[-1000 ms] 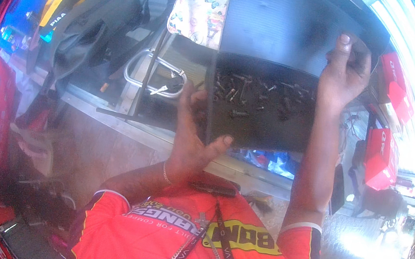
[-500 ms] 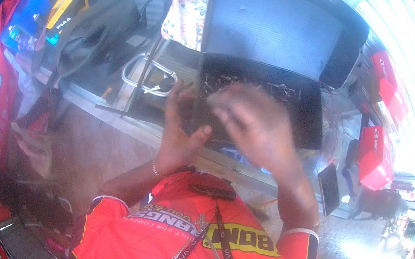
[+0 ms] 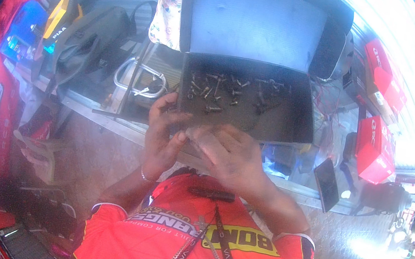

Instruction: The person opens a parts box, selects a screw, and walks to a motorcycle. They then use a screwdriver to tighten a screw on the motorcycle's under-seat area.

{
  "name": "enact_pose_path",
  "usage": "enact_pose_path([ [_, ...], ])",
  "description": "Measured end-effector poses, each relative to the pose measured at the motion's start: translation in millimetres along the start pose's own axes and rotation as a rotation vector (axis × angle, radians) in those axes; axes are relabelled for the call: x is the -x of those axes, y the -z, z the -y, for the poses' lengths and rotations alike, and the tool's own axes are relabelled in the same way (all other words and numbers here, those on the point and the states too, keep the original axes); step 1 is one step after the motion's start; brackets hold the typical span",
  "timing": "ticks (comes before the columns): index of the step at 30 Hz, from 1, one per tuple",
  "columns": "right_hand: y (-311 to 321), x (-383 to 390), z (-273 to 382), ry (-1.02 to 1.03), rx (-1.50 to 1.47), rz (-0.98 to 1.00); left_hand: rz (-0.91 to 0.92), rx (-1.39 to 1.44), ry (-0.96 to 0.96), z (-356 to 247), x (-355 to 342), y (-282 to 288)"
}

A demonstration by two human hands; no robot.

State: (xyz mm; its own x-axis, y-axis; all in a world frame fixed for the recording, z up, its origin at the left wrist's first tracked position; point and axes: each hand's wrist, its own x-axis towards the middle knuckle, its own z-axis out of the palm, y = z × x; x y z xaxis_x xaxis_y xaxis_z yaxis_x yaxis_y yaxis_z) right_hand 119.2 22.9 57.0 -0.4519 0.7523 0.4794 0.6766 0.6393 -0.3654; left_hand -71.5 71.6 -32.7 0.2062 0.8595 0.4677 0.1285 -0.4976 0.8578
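Observation:
A black box (image 3: 292,125) with its lid (image 3: 258,26) raised lies in front of me. Loose bolts and screws (image 3: 216,86) are scattered over its dark floor. At its near left corner is my left hand (image 3: 162,136), its fingers bent but spread and the thumb held apart. My right hand (image 3: 231,151) is drawn in beside it, in front of the box's near edge. Its fingers are pressed together, and their tips are close to the left thumb. Whatever they hold, if anything, is too small or blurred to tell.
Left of the box lie a silver carabiner-shaped metal loop (image 3: 142,88) and a black bag (image 3: 95,44). A flower-patterned cloth item (image 3: 167,19) leans by the lid. Red boxes (image 3: 375,149) stand to the right, near a dark phone-like slab (image 3: 327,184) at the bench edge.
My right hand has pulled back from over the bolts toward my left hand, uncovering the box's floor. The left hand has bent its fingers and shifted slightly left. The whole view has shifted a little.

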Motion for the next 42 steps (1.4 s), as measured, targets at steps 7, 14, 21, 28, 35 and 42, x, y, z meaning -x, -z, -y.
enact_pose_path([
  [7,-12,2,2,-0.005,-0.083,-0.044,0.051,0.23,-0.024,-4,0,3],
  [14,-11,0,11,-0.075,-0.062,-0.031,0.132,0.188,0.047,-3,3,13],
  [21,63,-5,-68,-0.542,0.485,0.039,0.109,0.233,0.056,-7,3,12],
  [28,42,10,-187,-0.601,0.731,0.377,0.069,0.237,0.064,-7,4,5],
  [35,54,-1,-160,-0.591,0.575,0.251,0.067,0.123,0.078,-9,6,6],
  [42,67,4,-87,-0.809,-0.297,-0.095,0.026,0.216,0.123,-16,4,0],
])
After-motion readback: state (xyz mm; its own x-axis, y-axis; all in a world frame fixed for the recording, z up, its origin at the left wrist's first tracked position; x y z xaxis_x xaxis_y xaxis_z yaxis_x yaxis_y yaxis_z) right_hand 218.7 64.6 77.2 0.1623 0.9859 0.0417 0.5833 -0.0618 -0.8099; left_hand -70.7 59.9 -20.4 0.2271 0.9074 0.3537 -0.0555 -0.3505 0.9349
